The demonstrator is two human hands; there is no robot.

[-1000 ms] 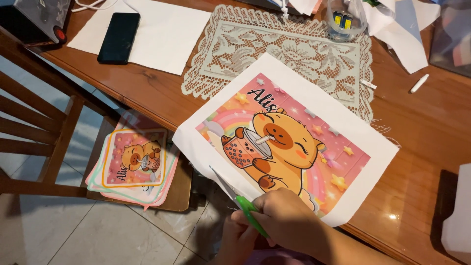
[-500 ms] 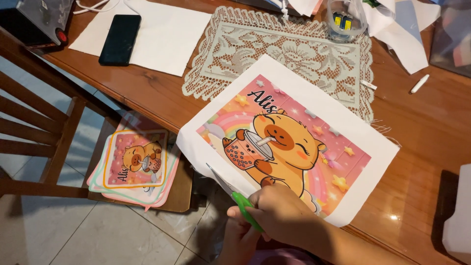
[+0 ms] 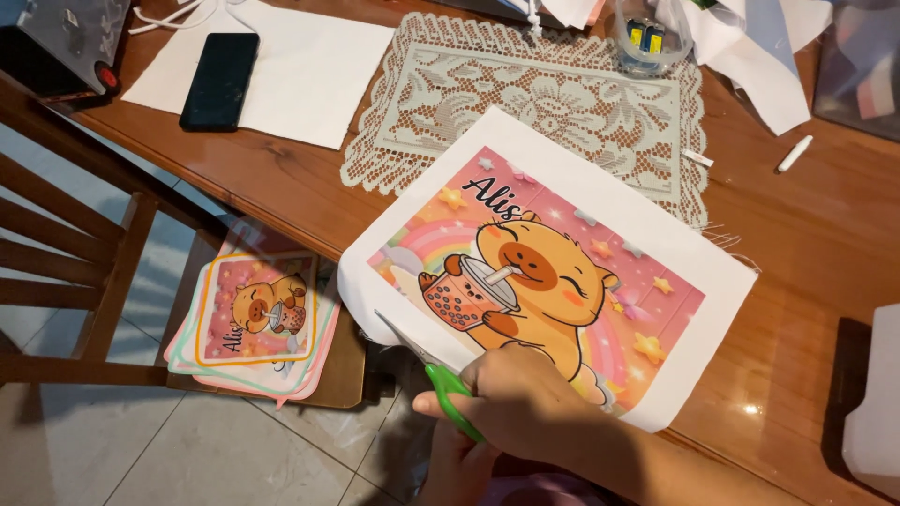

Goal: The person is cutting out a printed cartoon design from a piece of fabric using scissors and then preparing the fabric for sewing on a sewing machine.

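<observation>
A white sheet printed with a cartoon capybara holding a drink [image 3: 553, 272] lies over the front edge of the wooden table [image 3: 816, 244]. My right hand [image 3: 530, 412] grips green-handled scissors [image 3: 450, 384]. Their blades point up and left along the sheet's lower-left white margin. My left hand [image 3: 450, 468] shows only in part, just under the scissors and the sheet's edge. What it holds is hidden.
A lace mat [image 3: 534, 103] lies behind the sheet. Farther left, a black phone [image 3: 218, 80] rests on white paper. A stack of cut-out prints [image 3: 258, 323] sits on the wooden chair [image 3: 66, 272] at left. A white marker [image 3: 794, 153] and a clear cup [image 3: 653, 33] are at the back right.
The scissors have moved a little up and left along the sheet's lower-left margin. My right hand followed them. The sheet has hardly shifted.
</observation>
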